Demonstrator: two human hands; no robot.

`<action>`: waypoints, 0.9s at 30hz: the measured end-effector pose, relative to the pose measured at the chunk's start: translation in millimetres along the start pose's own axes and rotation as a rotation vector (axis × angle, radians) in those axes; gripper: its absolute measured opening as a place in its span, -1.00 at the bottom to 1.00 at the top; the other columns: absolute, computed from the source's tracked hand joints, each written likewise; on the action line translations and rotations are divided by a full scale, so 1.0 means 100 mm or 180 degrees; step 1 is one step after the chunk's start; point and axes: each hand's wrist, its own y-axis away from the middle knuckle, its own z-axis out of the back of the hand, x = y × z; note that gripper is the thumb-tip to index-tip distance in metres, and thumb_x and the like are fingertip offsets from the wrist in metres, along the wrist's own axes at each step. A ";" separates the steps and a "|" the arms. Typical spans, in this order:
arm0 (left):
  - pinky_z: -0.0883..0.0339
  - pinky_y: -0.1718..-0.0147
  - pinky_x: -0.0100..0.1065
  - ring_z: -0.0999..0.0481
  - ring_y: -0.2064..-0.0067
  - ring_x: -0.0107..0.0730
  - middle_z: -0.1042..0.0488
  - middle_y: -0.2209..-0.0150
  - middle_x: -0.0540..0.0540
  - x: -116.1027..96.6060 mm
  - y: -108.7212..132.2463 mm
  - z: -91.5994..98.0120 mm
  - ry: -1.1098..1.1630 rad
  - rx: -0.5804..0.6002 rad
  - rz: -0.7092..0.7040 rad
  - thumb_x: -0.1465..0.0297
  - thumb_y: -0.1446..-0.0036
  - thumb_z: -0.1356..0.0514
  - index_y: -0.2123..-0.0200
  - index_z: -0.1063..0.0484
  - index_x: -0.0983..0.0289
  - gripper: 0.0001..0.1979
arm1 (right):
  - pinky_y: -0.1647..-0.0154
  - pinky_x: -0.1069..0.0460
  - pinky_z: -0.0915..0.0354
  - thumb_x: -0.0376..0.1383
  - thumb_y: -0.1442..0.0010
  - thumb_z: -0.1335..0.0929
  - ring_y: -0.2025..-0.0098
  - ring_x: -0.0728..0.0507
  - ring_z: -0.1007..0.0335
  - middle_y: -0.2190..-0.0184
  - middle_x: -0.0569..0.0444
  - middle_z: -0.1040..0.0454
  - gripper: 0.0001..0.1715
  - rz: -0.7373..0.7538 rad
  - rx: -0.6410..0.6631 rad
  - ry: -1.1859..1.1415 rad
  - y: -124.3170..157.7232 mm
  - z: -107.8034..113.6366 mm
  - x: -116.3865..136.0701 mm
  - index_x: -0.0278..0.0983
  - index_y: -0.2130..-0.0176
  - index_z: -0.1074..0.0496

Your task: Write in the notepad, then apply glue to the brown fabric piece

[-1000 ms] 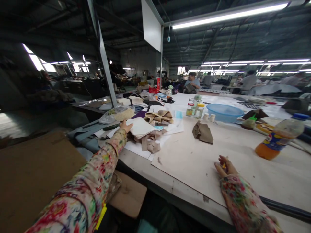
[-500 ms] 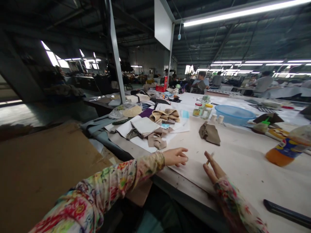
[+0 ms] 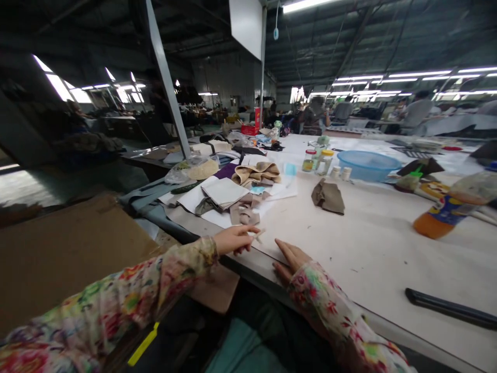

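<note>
Head view | left hand [image 3: 233, 240] pinches thin pale stick [image 3: 257, 235] at table's [image 3: 388, 248] near edge | right hand [image 3: 291, 255] flat, empty, fingers released | risk: loose pinch drops stick over edge

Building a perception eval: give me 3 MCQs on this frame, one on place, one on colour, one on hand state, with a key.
1. Where does the blue basin stand?
A. far side of the table, beside the small jars
B. on the cardboard sheet
C. under the right hand

2. What colour is the liquid in the tilted bottle?
A. green
B. orange
C. clear

3. How is the right hand?
A. fist round a bottle
B. lying open on the table
C. raised, gripping cloth

Key: 1 A, it sits next to the jars; 2 B, the bottle's lower end is orange; 3 B, its fingers lie flat on the table.
</note>
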 end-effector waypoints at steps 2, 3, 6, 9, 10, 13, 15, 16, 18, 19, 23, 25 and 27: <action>-0.12 0.64 -0.52 -0.21 0.58 -0.54 -0.32 0.55 -0.09 -0.01 0.03 0.22 -0.0282 -0.0339 -0.0060 0.30 0.01 -0.12 -0.16 -0.28 0.27 -0.39 | -0.07 -0.17 -0.34 -0.20 -0.26 -0.24 -0.13 -0.33 -0.32 -0.14 -0.23 -0.34 -0.39 -0.0113 0.0355 0.0434 -0.08 0.02 -0.04 -0.44 -0.22 -0.24; -0.11 0.64 -0.52 -0.20 0.58 -0.54 -0.31 0.56 -0.09 -0.01 0.03 0.31 -0.0414 -0.0455 -0.0084 0.29 0.03 -0.11 -0.14 -0.31 0.26 -0.39 | -0.03 -0.16 -0.36 -0.21 -0.27 -0.23 -0.09 -0.33 -0.35 -0.11 -0.22 -0.37 -0.46 -0.0133 0.0478 0.0630 -0.12 0.01 -0.05 -0.41 -0.16 -0.31; -0.08 0.65 -0.51 -0.20 0.58 -0.52 -0.30 0.55 -0.05 -0.04 0.00 0.43 -0.0748 -0.0618 -0.0115 0.25 0.07 -0.07 0.03 -0.46 0.28 -0.48 | 0.16 -0.07 -0.38 -0.36 -0.31 -0.15 0.08 -0.24 -0.42 0.07 -0.14 -0.48 -0.64 -0.0100 0.0595 0.1125 -0.20 -0.03 -0.04 -0.34 0.06 -0.45; -0.08 0.65 -0.49 -0.21 0.57 -0.50 -0.31 0.54 -0.03 -0.07 -0.04 0.39 -0.0983 -0.0604 -0.0113 0.23 0.09 -0.05 0.16 -0.50 0.30 -0.55 | 0.25 -0.01 -0.33 -0.47 -0.29 -0.11 0.14 -0.20 -0.41 0.18 -0.08 -0.50 -0.60 -0.0003 0.0479 0.1417 -0.21 -0.06 -0.02 -0.30 0.15 -0.46; -0.08 0.65 -0.48 -0.21 0.57 -0.49 -0.31 0.54 -0.03 -0.08 -0.04 0.36 -0.1043 -0.0589 -0.0122 0.22 0.09 -0.05 0.17 -0.49 0.29 -0.55 | 0.26 0.00 -0.31 -0.47 -0.29 -0.11 0.14 -0.19 -0.40 0.19 -0.07 -0.50 -0.60 0.0002 0.0417 0.1422 -0.20 -0.06 -0.03 -0.28 0.16 -0.46; -0.10 0.62 -0.46 -0.24 0.56 -0.46 -0.31 0.56 -0.03 -0.09 -0.03 0.25 -0.1205 -0.0556 -0.0266 0.15 0.04 -0.05 0.22 -0.47 0.29 -0.58 | 0.29 0.02 -0.28 -0.38 -0.28 -0.16 0.20 -0.17 -0.40 0.22 -0.05 -0.51 -0.69 -0.0328 0.0209 0.0937 -0.17 0.03 -0.11 -0.26 0.19 -0.45; -0.13 0.57 -0.45 -0.28 0.52 -0.45 -0.32 0.56 -0.03 -0.08 -0.01 0.16 -0.1256 -0.0470 -0.0452 0.12 0.01 -0.06 0.27 -0.46 0.29 -0.60 | 0.32 0.03 -0.27 -0.29 -0.26 -0.17 0.30 -0.13 -0.39 0.30 -0.02 -0.51 -0.71 -0.0853 -0.0133 0.0314 -0.17 0.15 -0.19 -0.24 0.19 -0.44; -0.14 0.54 -0.45 -0.30 0.51 -0.44 -0.32 0.56 -0.03 -0.07 -0.01 0.11 -0.1297 -0.0411 -0.0555 0.12 0.00 -0.06 0.29 -0.45 0.29 -0.62 | 0.34 0.04 -0.26 -0.25 -0.26 -0.17 0.36 -0.11 -0.38 0.36 0.00 -0.49 -0.69 -0.1095 -0.0384 0.0006 -0.18 0.23 -0.22 -0.24 0.18 -0.44; -0.15 0.51 -0.44 -0.30 0.49 -0.44 -0.32 0.56 -0.03 -0.05 -0.05 -0.02 -0.1432 -0.0275 -0.0737 0.15 -0.02 -0.07 0.34 -0.44 0.29 -0.67 | 0.37 0.05 -0.23 -0.18 -0.25 -0.15 0.43 -0.08 -0.33 0.45 0.04 -0.44 -0.65 -0.1369 -0.0938 -0.0472 -0.21 0.38 -0.27 -0.26 0.20 -0.43; -0.14 0.49 -0.43 -0.30 0.48 -0.44 -0.32 0.56 -0.03 -0.04 -0.10 -0.09 -0.1528 -0.0202 -0.0796 0.17 -0.03 -0.08 0.35 -0.44 0.29 -0.69 | 0.39 0.05 -0.21 -0.15 -0.24 -0.15 0.45 -0.08 -0.31 0.48 0.05 -0.42 -0.63 -0.1377 -0.1166 -0.0627 -0.23 0.45 -0.29 -0.28 0.21 -0.43; -0.14 0.46 -0.42 -0.30 0.47 -0.44 -0.32 0.56 -0.04 -0.05 -0.45 -0.39 -0.1659 -0.0051 -0.0781 0.23 -0.07 -0.10 0.36 -0.44 0.31 -0.74 | 0.42 0.05 -0.17 -0.13 -0.20 -0.17 0.47 -0.06 -0.27 0.51 0.05 -0.37 -0.60 -0.1204 -0.1471 -0.0788 -0.31 0.64 -0.25 -0.32 0.24 -0.44; -0.17 0.45 -0.41 -0.32 0.46 -0.43 -0.34 0.54 -0.02 -0.09 -0.67 -0.52 -0.1566 -0.0140 -0.0775 0.22 -0.11 -0.10 0.32 -0.44 0.32 -0.72 | 0.40 0.06 -0.17 -0.14 -0.20 -0.17 0.45 -0.06 -0.28 0.50 0.06 -0.37 -0.62 -0.1164 -0.1464 -0.0699 -0.35 0.70 -0.21 -0.30 0.25 -0.44; -0.22 0.45 -0.41 -0.36 0.46 -0.42 -0.40 0.48 0.02 -0.14 -0.87 -0.62 -0.1350 -0.0148 -0.0761 0.22 -0.13 -0.09 0.20 -0.44 0.34 -0.68 | 0.36 0.07 -0.18 -0.15 -0.21 -0.17 0.43 -0.05 -0.30 0.48 0.06 -0.39 -0.64 -0.1154 -0.1424 -0.0582 -0.36 0.76 -0.16 -0.28 0.25 -0.43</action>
